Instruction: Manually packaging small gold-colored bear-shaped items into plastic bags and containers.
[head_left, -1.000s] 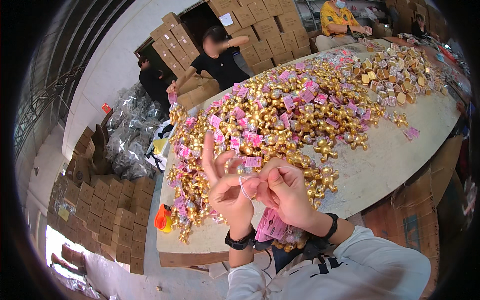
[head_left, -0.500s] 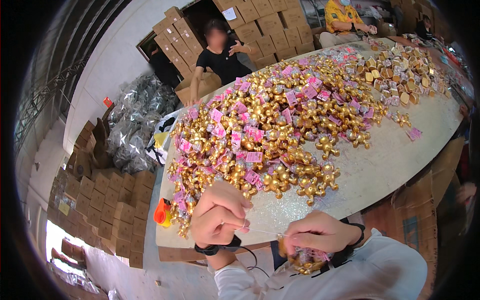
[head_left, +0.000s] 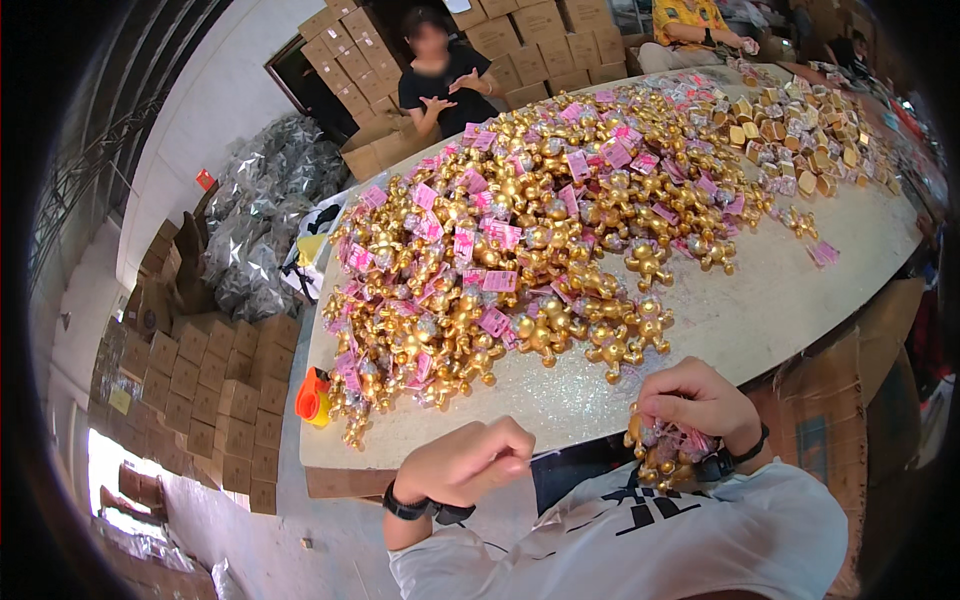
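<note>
Over the near table edge, my left hand (head_left: 468, 462) is closed, thumb against the curled fingers; whatever it pinches, if anything, is too small to make out. My right hand (head_left: 697, 402), farther right and close to my body, grips a small bunch of shiny gold figurines (head_left: 665, 462) with pink bits and clear wrapping among them. The bunch hangs below the fingers. Beyond both hands spreads a big heap of similar gold figurines (head_left: 540, 215) with pink tags, piled on the pale table (head_left: 770, 305).
An orange-yellow tape dispenser (head_left: 313, 397) stands at the table's left corner. Gold-and-white small pieces (head_left: 800, 140) lie at the far right. Across the table a person in black (head_left: 440, 85) stands by an open carton (head_left: 385, 145). Stacked cartons (head_left: 225, 410) and silvery bags (head_left: 265, 225) fill the left.
My hands have moved apart, the right one going right and up with the bunch. The thin white thread between them no longer shows. The person opposite has raised a hand off the table.
</note>
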